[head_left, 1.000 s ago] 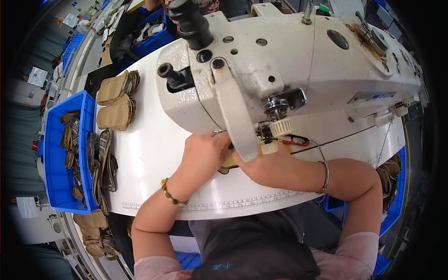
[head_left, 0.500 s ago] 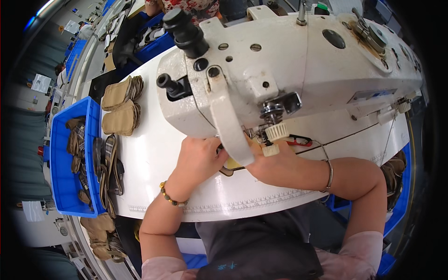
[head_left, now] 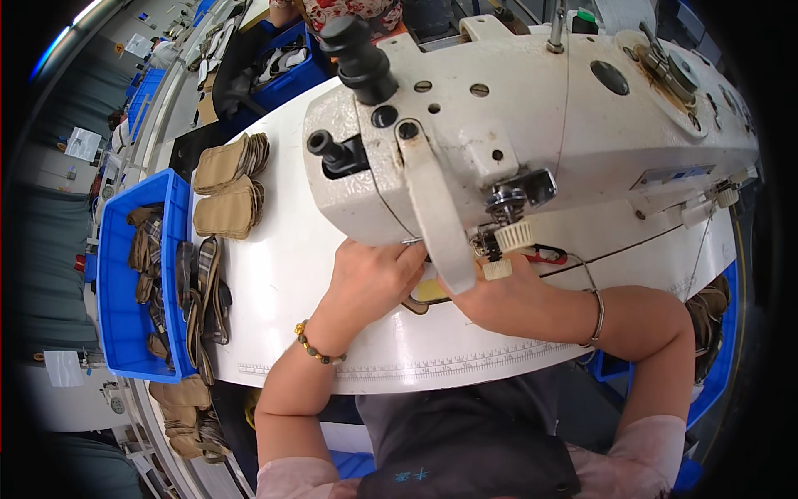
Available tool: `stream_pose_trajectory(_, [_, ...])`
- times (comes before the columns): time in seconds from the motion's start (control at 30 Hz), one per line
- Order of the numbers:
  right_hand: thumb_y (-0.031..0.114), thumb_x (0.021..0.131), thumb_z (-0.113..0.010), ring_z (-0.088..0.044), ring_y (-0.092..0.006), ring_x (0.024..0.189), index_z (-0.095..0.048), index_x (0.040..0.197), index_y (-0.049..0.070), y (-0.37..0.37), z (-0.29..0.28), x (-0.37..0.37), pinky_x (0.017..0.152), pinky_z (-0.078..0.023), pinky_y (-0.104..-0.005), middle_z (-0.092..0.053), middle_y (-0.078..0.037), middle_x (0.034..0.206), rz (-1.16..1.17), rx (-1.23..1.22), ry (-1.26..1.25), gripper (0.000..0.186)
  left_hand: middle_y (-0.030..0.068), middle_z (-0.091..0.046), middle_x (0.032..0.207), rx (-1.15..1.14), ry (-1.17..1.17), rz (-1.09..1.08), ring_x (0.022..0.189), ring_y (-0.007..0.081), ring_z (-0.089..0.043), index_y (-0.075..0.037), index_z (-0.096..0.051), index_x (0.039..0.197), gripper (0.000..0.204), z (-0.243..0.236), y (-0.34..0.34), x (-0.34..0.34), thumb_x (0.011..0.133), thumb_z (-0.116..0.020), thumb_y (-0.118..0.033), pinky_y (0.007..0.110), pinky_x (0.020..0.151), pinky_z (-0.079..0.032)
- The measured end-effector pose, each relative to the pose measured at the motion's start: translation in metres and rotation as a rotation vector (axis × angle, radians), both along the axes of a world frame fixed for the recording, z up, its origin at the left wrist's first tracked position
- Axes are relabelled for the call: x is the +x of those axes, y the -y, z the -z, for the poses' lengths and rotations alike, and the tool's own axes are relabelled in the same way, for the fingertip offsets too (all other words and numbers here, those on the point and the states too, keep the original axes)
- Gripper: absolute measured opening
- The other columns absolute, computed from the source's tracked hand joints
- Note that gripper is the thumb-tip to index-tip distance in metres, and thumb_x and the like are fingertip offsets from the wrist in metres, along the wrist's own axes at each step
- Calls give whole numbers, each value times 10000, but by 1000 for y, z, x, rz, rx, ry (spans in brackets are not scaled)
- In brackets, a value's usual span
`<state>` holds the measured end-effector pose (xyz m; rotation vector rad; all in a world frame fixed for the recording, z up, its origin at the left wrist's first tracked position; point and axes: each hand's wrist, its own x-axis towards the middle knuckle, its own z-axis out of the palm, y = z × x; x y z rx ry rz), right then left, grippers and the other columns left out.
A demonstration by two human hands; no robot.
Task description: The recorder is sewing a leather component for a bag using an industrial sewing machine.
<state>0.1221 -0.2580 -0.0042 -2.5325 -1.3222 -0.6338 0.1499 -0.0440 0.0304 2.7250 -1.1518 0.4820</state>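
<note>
At the white sewing machine [head_left: 465, 133], both hands work close in under its head. My left hand [head_left: 372, 276] has its fingers curled together, with the thumb side against a small tan fabric piece [head_left: 416, 306] with a dark edge. A yellow patch [head_left: 430, 290] shows on or beside that piece, between the hands. My right hand [head_left: 503, 301] rests on the other side of the piece; its fingers are hidden behind the machine's white lever [head_left: 436, 216] and cream knobs [head_left: 514, 237]. Red-and-black handled snips [head_left: 549, 254] lie just beyond the right hand.
Two stacks of tan fabric pieces [head_left: 226, 208] sit on the white table [head_left: 278, 283] at left. Alongside is a blue bin [head_left: 125, 316] with fabric parts; dark strips [head_left: 206, 291] hang over its edge. Another blue bin [head_left: 719, 366] stands at right. A person in a floral top [head_left: 353, 12] is beyond the machine.
The whole view has shifted slightly, so the scene sits further right. Both hands stay beside the fabric piece under the machine head, with little visible movement.
</note>
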Motion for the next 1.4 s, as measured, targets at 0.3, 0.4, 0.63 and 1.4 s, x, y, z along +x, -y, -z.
stream_pose_trajectory(0.3, [102, 704, -665, -621, -172, 484, -625, 1023, -74, 0, -5, -2, 437, -468, -308, -628, -87, 611, -2, -17, 24, 366, 68, -650, 777, -40, -152, 23, 766, 285, -646, -105, -745, 908, 268, -6, 5, 4, 640, -746, -113, 431, 693, -505])
stream_pose_trajectory(0.4, [113, 703, -667, -626, -174, 495, -627, 1006, -64, -1, -6, -1, 446, -475, -312, -633, -87, 622, 14, -36, 35, 352, 69, -644, 766, -36, -170, -2, 754, 289, -641, -99, -746, 898, 247, -3, 7, 2, 652, -746, -123, 430, 694, -499])
stream_pose_trajectory(0.63, [110, 677, -674, -653, -198, 569, -630, 963, -44, -2, -3, 3, 457, -476, -327, -627, -83, 623, 44, -1, 97, 328, 62, -626, 733, -7, -157, -36, 721, 279, -627, -94, -741, 907, 242, 3, 10, -3, 671, -754, -145, 415, 690, -486])
stream_pose_trajectory(1.4, [89, 699, -666, -583, -187, 456, -676, 933, 2, -2, 12, 20, 402, -468, -338, -606, -49, 646, 51, 68, 192, 250, 8, -650, 1010, -89, 119, -127, 941, 190, -613, -106, -746, 970, 293, 7, 11, -16, 678, -734, -126, 386, 882, -434])
